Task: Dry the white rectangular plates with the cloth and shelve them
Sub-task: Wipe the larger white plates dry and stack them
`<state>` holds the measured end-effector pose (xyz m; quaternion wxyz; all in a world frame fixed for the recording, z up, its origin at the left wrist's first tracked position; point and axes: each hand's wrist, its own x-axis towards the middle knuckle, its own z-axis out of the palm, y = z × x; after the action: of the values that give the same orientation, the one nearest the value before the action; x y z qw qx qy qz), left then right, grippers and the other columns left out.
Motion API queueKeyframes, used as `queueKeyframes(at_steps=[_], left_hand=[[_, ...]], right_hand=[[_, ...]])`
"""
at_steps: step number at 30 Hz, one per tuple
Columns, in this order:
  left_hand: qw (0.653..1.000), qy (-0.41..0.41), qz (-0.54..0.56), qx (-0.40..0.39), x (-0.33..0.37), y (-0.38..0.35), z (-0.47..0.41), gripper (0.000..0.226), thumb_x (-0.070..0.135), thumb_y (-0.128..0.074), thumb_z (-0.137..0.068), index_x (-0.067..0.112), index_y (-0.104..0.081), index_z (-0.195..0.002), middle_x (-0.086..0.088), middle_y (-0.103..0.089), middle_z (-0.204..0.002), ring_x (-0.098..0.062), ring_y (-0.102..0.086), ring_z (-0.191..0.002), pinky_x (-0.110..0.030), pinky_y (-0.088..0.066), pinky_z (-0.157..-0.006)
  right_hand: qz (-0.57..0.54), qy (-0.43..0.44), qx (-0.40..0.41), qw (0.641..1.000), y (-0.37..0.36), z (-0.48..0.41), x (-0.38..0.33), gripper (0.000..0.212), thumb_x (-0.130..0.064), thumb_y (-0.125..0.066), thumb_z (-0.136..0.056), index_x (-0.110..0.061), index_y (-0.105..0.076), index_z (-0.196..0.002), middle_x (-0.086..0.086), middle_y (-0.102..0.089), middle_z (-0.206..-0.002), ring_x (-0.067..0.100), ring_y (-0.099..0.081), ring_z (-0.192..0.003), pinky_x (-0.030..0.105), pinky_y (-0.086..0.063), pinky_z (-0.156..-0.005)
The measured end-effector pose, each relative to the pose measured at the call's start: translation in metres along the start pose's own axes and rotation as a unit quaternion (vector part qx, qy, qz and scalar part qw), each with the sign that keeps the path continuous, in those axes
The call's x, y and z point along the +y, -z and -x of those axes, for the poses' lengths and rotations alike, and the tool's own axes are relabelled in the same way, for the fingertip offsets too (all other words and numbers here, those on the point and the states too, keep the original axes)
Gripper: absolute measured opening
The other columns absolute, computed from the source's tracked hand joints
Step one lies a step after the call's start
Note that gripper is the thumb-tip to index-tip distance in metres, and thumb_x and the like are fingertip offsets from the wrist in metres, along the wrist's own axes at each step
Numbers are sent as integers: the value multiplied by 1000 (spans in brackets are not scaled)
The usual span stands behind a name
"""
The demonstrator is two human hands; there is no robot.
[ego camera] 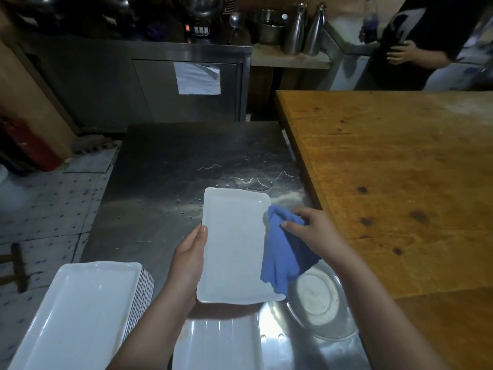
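Centrally, the left hand (188, 259) grips a white rectangular plate (236, 245) by its left edge above the steel counter (165, 166), while the right hand (310, 229) pinches a blue cloth (285, 252) against the plate's right edge.

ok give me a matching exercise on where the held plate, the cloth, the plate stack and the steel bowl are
1 held plate
2 blue cloth
3 plate stack
4 steel bowl

a gripped by the right hand
b at lower left of the view
c lying on the steel counter by the wooden table
d gripped by the left hand

Pairs: 1-d, 2-a, 3-b, 4-c
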<state>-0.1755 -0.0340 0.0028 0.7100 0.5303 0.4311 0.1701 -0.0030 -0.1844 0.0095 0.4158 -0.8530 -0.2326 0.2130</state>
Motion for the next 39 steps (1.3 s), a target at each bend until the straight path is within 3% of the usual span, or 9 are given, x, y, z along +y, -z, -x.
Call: queueKeyframes(at_steps=[3, 7, 10, 17, 20, 26, 30, 34, 39], left_hand=[[1000, -8, -19, -2, -6, 6, 4, 18, 33, -50, -94, 29, -68, -91, 5, -74, -89, -16, -70, -82, -37, -54, -76], [1000, -6, -26, 11, -15, 21, 12, 13, 26, -53, -94, 27, -65, -88, 7, -74, -85, -12, -70, -75, -31, -55, -67], [999, 0, -40, 23, -22, 35, 23, 15, 28, -49, -95, 28, -64, -90, 14, -73, -82, -2, -69, -71, -22, -50, -57], [995, 15, -91, 25, -48, 64, 51, 17, 29, -49, -95, 28, -65, -99, 14, -72, -93, -1, -67, -82, -24, -48, -68], [992, 6, -119, 29, -61, 73, 59, 19, 31, -49, -95, 27, -66, -102, 13, -71, -97, -8, -66, -92, -33, -50, -83], [981, -60, -183, 36, -75, 83, 66, 23, 31, -48, -94, 35, -66, -80, 11, -70, -78, -13, -65, -78, -33, -48, -72], [947, -122, -291, 63, -82, 83, 57, 30, 23, -49, -92, 26, -53, -62, -1, -54, -81, -10, -51, -74, -21, -34, -58], [933, -116, -338, 53, -94, 80, 45, 17, 18, -51, -92, 13, -65, -84, -8, -48, -99, 3, -43, -73, -14, -28, -56], [916, -103, -386, 40, -92, 74, 39, 20, 16, -56, -89, 10, -65, -107, -5, -44, -103, -24, -54, -97, -15, -28, -67]], right_hand=[[-107, -17, -17, 994, -7, 4, 1, 14, -19, -62, -89, -22, -59, -76, -8, -58, -67, 6, -51, -62, 14, -38, -52], [-212, -62, -10, 975, -15, 9, -2, 9, -17, -58, -92, -17, -57, -83, 5, -63, -82, 18, -56, -76, 32, -42, -69], [-247, -74, 5, 966, -19, 9, -11, 8, -13, -59, -91, -17, -59, -84, 5, -65, -80, 19, -59, -74, 31, -43, -67], [-265, -80, 16, 961, -31, 15, -33, 2, -15, -61, -91, -17, -59, -92, 5, -67, -82, 18, -62, -72, 31, -46, -64], [-268, -76, 29, 960, -37, 22, -40, 3, -16, -61, -91, -17, -61, -94, 5, -67, -86, 17, -63, -76, 29, -49, -64], [-273, -65, 38, 959, -49, 38, -48, 13, -17, -63, -89, -13, -62, -101, 4, -69, -89, 16, -65, -80, 28, -50, -67], [-267, -64, 43, 960, -55, 44, -50, 8, -17, -64, -88, -16, -62, -96, 3, -68, -87, 17, -64, -80, 29, -50, -67], [-256, -41, 29, 965, -61, 49, -52, 4, -17, -64, -88, -21, -63, -87, 5, -68, -88, 22, -64, -82, 33, -49, -70], [-219, -17, 5, 976, -62, 53, -52, 3, -22, -65, -88, -24, -66, -89, 2, -71, -92, 26, -66, -93, 42, -52, -84]])
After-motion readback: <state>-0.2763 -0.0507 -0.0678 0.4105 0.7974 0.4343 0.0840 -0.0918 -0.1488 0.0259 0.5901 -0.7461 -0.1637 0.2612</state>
